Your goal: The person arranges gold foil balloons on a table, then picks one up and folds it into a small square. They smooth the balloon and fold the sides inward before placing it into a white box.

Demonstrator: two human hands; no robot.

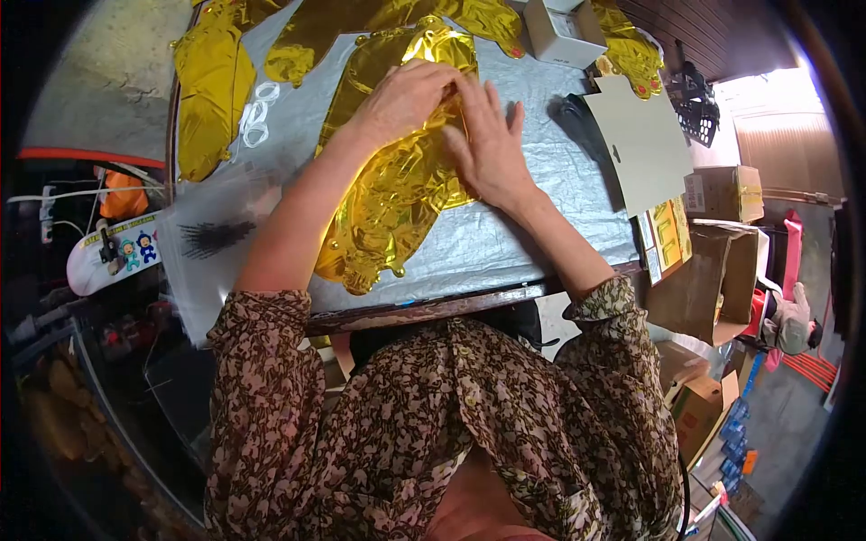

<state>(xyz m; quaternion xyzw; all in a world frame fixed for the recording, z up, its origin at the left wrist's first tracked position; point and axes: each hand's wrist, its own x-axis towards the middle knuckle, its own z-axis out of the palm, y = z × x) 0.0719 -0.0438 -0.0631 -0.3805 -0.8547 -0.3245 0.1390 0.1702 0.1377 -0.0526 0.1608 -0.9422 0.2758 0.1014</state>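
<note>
A shiny gold foil balloon (pixel 383 194), flat and creased, lies lengthwise on the silvery table cover (pixel 505 234). My left hand (pixel 410 99) rests across its upper part, fingers bent together over the foil with their tips partly hidden. Beside it, my right hand (pixel 494 153) lies over the balloon's right edge, fingers stretched and spread. The index finger of the right hand reaches the left fingertips. Rounded, crumpled lobes show at the balloon's near end, close to the table's front edge.
More gold foil balloons (pixel 215 99) lie along the left and far sides. White string (pixel 257 117) and clear plastic bags (pixel 212 221) are at left. A small white box (pixel 566 34) stands at the back, grey card (pixel 639 144) at right. Cardboard boxes (pixel 708 279) stand beyond the table.
</note>
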